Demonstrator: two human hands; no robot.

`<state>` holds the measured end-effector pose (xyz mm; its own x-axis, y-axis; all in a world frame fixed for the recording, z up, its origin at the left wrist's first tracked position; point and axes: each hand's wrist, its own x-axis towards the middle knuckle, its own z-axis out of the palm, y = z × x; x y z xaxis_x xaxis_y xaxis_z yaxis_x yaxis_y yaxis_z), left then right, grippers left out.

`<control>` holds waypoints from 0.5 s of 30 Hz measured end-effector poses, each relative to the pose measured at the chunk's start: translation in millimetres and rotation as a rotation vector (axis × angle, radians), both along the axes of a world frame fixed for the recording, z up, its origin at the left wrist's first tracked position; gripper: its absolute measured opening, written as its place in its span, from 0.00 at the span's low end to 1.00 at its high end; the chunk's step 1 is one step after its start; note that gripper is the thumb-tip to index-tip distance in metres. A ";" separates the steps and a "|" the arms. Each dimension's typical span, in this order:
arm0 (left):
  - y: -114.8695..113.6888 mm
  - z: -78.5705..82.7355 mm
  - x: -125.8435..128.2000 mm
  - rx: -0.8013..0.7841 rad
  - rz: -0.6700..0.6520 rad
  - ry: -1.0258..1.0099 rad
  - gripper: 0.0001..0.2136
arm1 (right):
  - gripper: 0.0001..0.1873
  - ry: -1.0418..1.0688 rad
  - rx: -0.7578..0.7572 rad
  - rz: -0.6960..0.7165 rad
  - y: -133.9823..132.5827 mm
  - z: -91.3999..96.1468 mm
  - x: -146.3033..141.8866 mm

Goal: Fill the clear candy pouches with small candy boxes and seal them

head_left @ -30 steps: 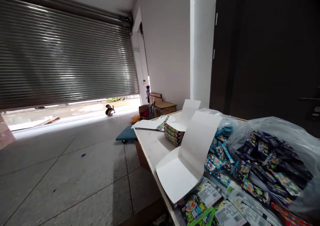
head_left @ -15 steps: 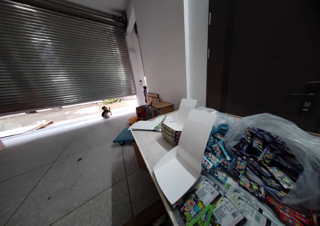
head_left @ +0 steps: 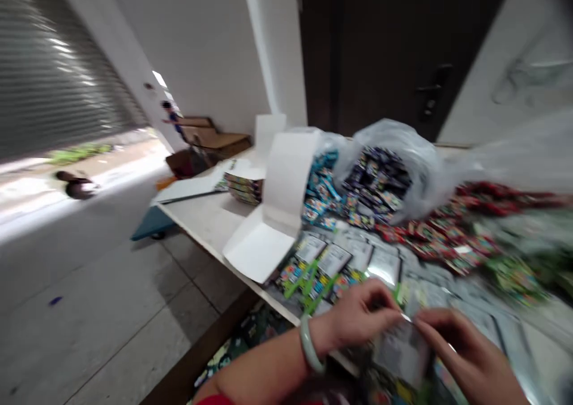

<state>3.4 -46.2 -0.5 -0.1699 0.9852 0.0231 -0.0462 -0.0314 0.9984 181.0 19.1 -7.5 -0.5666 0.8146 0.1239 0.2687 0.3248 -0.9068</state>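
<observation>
My left hand (head_left: 358, 315), with a pale bangle (head_left: 310, 345) on its wrist, pinches the upper edge of a printed plastic pouch (head_left: 400, 357) at the table's front. My right hand (head_left: 468, 351) pinches the same edge from the other side, fingertips close to the left ones. The pouch hangs below both hands, blurred, its grey label facing me. Just beyond lie several similar pouches (head_left: 333, 260) with green strips, in a row. An unfolded white card box (head_left: 286, 196) stands with its flap raised at their left.
Small wrapped packets lie behind the pouches: blue (head_left: 320, 190), dark purple in a clear bag (head_left: 380, 175), red (head_left: 447, 232) and green (head_left: 514, 277). Stacked printed boxes (head_left: 244, 188) stand at the table's far left. A blue trolley (head_left: 152, 221) is on the floor; two people are near the shutter.
My view has swung right and down, bringing both hands, the pouch between them and the red and green packets into sight. The white card box looks unmoved on the table.
</observation>
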 end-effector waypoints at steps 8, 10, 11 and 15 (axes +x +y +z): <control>3.8 -3.3 -18.8 0.117 -0.188 -0.001 0.05 | 0.05 0.149 0.112 0.032 8.6 -0.5 -2.0; 4.5 -7.2 -18.5 0.121 -0.188 0.022 0.03 | 0.03 0.182 0.091 0.040 7.7 -2.5 0.2; 5.4 -8.2 -17.8 0.120 -0.178 0.031 0.03 | 0.02 0.199 0.086 0.035 7.4 -4.0 1.1; 11.2 -6.9 -16.7 0.122 -0.182 0.066 0.02 | 0.02 0.219 0.109 0.021 6.7 -9.6 2.5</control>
